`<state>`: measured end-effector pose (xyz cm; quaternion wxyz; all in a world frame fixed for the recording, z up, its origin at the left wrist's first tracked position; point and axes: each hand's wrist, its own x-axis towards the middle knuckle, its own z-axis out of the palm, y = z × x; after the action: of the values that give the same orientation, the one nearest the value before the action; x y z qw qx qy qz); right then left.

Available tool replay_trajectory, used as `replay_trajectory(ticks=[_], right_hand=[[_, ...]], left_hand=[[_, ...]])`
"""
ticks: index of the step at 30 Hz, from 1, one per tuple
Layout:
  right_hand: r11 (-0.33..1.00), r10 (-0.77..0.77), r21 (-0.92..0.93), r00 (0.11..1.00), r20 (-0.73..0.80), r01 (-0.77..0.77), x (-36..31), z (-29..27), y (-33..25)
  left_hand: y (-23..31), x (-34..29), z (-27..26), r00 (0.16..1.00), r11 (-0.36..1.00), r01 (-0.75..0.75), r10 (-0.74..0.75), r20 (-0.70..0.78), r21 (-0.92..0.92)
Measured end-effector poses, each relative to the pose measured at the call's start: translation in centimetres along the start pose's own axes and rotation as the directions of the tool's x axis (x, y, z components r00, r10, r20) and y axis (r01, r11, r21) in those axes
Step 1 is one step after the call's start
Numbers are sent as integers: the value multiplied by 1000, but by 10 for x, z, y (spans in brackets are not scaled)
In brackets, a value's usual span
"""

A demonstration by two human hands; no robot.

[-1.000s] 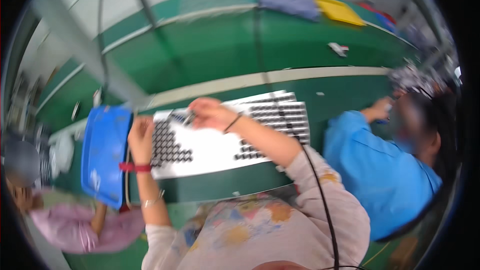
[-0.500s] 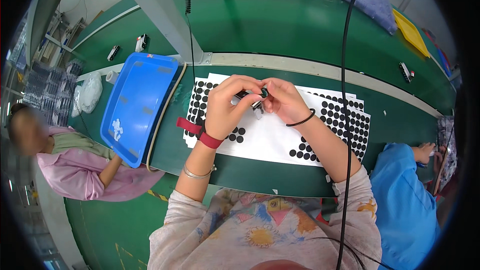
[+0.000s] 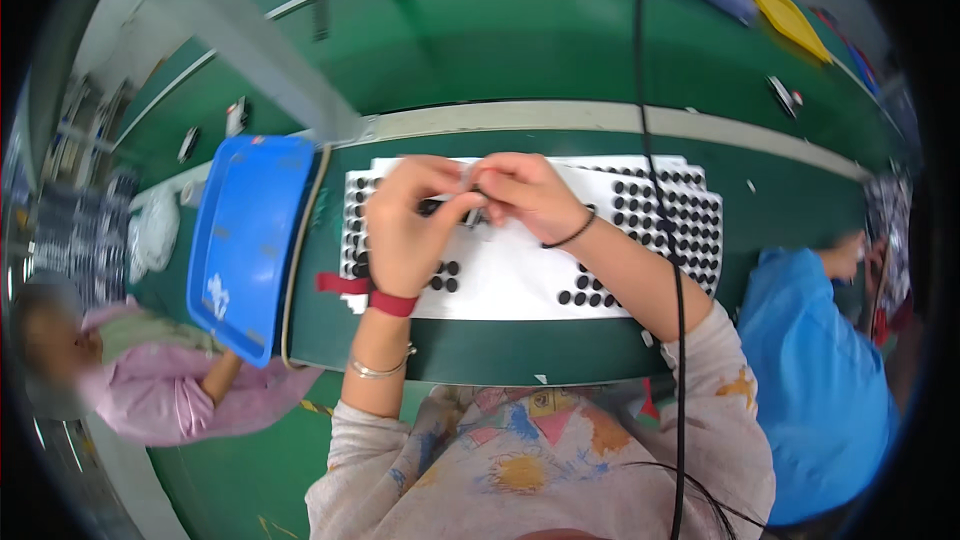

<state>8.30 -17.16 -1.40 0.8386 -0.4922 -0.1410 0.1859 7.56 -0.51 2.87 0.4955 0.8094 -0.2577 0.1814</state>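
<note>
The worktop (image 3: 470, 352) is dark green, with a pale strip (image 3: 520, 120) along its far side. Overlapping white sheets (image 3: 510, 285) lie across its middle, bearing rows of black dots (image 3: 640, 202) at both ends. A blue tray (image 3: 256, 230) is at the left, a beige cord (image 3: 300, 258) along its right side. Small white scraps (image 3: 541, 379) lie near the front edge; another scrap (image 3: 751, 186) lies right of the sheets.
</note>
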Motion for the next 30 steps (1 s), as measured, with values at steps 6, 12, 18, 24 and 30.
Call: replay_trajectory(ticks=[6, 12, 18, 24, 30], right_hand=[[979, 25, -202, 999, 42, -16, -1, 2, -12], [986, -131, -94, 990, 45, 135, 0, 3, -8], [939, -287, -186, 957, 45, 290, -3, 11, -5], [899, -346, -275, 938, 33, 342, -9, 5, -3], [894, -373, -256, 927, 27, 367, -5, 9, -2]], left_hand=[[-22, 4, -10, 950, 962, 262, -244, 196, -76], [-12, 3, -18, 775, 927, 376, -313, 549, -3], [-18, -13, -21, 824, 832, 483, -328, 462, -271], [-14, -10, -18, 855, 833, 451, -300, 423, -320], [-15, -12, -19, 915, 854, 393, -325, 240, -341]])
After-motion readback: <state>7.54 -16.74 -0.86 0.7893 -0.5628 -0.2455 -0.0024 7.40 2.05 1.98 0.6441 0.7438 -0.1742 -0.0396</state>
